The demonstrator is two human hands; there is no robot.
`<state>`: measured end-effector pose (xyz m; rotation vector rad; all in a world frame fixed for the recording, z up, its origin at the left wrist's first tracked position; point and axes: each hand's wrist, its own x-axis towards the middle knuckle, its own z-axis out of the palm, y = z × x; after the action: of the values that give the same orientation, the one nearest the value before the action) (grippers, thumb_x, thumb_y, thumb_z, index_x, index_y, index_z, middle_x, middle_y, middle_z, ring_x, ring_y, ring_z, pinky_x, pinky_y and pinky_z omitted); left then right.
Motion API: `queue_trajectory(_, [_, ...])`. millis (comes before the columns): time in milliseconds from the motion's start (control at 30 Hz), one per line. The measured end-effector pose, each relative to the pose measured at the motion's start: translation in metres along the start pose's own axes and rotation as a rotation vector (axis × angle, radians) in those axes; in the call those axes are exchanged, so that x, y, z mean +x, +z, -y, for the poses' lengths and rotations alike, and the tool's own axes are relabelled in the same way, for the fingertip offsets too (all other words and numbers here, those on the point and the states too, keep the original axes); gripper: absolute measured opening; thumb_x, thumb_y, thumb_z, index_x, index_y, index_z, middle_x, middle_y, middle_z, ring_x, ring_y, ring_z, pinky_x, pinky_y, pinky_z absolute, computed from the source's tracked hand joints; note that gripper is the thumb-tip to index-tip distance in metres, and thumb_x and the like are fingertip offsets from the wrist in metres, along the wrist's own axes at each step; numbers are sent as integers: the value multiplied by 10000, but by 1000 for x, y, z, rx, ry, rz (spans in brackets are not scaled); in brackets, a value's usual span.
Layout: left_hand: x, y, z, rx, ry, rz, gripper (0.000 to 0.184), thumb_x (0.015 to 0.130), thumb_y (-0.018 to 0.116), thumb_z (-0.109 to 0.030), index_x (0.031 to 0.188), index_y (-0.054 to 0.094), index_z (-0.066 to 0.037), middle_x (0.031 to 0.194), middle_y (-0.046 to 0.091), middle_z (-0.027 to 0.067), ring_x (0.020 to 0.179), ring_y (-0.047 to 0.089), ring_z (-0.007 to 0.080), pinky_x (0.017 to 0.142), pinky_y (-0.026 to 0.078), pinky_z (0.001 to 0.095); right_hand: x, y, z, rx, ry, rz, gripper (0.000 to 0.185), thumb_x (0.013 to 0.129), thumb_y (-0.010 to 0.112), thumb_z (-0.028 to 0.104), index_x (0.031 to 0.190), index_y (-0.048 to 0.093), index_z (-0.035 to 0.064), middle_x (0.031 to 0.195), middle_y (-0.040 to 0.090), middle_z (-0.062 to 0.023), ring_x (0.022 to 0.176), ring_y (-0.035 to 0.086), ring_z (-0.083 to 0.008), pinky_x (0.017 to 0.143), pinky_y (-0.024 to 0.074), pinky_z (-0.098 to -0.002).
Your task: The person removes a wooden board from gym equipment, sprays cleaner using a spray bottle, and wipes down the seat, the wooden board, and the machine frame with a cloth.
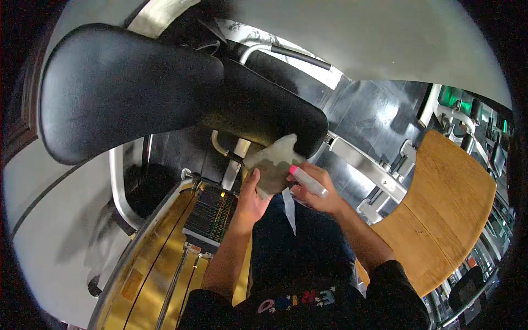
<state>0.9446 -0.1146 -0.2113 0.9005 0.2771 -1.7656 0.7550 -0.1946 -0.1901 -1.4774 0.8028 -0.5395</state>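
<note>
1. Near the centre of the frame, the left hand (252,202) pinches a limp grey cloth (273,173) by its lower left part, thumb in front; the fingers behind it are mostly hidden.
2. Just right of it, the right hand (315,202) is curled around a slim, translucent whitish bottle with a bright pink end (312,182). The pink end points up and left, against or just in front of the cloth's right side; I cannot tell which.
3. The cloth's darker lower area may be damp or only shaded. The step in hand looks like working the bottle against the cloth, both held in front of the body.
4. The next move seems to call for a firm grip on the bottle and a spread, steady cloth.
5. The cloth's top corner overlaps, in the frame, the lower edge of a long black padded bench (132,91) reaching from the upper left; contact is unclear.
6. At lower left stands a dark weight stack (208,217); at right, a curved wood-grain board (448,203).
</note>
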Motion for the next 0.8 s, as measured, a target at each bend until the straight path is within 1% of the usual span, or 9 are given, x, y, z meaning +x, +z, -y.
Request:
queue_trajectory(167, [-16, 5, -2, 144, 113, -116, 468, 956, 540, -368, 1284, 493, -37, 1223, 574, 89, 1133, 547, 211, 980, 414, 344, 8, 5, 24, -20, 40, -21, 296, 776, 666, 247, 921, 611, -5, 902, 602, -126, 801, 597, -263, 709, 465, -362])
queue_trajectory(233, [-26, 5, -5, 761, 152, -333, 415, 958, 541, -324, 1245, 528, -23, 1142, 598, 74, 1046, 551, 168, 920, 414, 304, 8, 14, 26, 25, 56, -19, 314, 793, 669, 263, 947, 598, -1, 865, 587, -119, 765, 581, -252, 682, 455, -353])
queue_trajectory(400, [-48, -40, -8, 619, 225, -281, 353, 966, 532, -296, 1161, 595, -9, 1042, 609, 11, 924, 524, 97, 818, 415, 254, 47, 39, 59, 178, 63, -41, 357, 825, 634, 340, 920, 563, 4, 790, 527, -86, 710, 515, -158, 631, 426, -310])
queue_trajectory(500, [-63, -55, -14, 590, 208, -312, 379, 964, 537, -319, 1158, 591, 2, 1017, 599, 11, 927, 523, 104, 819, 416, 267, 82, 55, 77, 80, -14, 17, 404, 855, 611, 350, 1022, 564, -16, 906, 607, -117, 788, 612, -203, 682, 480, -311])
queue_trajectory(533, [-70, -50, -18, 655, 147, -458, 402, 966, 532, -328, 1178, 575, 11, 997, 591, 6, 919, 526, 113, 810, 423, 278, 100, 62, 79, -51, -267, -33, 312, 840, 618, 257, 997, 579, -9, 878, 596, -118, 740, 597, -211, 660, 469, -310])
queue_trajectory(633, [-83, -40, -29, 522, 159, -517, 418, 966, 532, -326, 1206, 554, 16, 1022, 589, 20, 924, 527, 129, 829, 419, 282, 140, 86, 131, -65, -265, -72, 208, 794, 624, 162, 923, 583, 4, 832, 588, -95, 682, 567, -203, 632, 460, -310])
queue_trajectory(700, [-83, -62, -29, 521, 154, -470, 393, 949, 578, -255, 1258, 526, -18, 1171, 576, 43, 1053, 536, 145, 921, 423, 308, 165, 103, 152, -60, -322, -69, 180, 795, 622, 155, 882, 582, 2, 792, 582, -98, 662, 561, -206, 614, 451, -314])
queue_trajectory(767, [-88, -62, -32, 361, 304, -477, 396, 963, 541, -313, 1203, 552, 2, 1012, 574, 36, 916, 513, 135, 833, 415, 307, 186, 116, 172, -56, -377, -68, 159, 797, 620, 148, 842, 582, 1, 752, 576, -100, 643, 554, -210, 596, 442, -318])
queue_trajectory(800, [-92, -62, -35, 356, 314, -473, 396, 963, 541, -313, 1203, 552, 2, 1012, 574, 36, 916, 513, 135, 833, 415, 307, 195, 122, 182, -77, -377, -67, 179, 793, 645, 178, 821, 593, 9, 728, 571, -129, 648, 573, -276, 593, 452, -353])
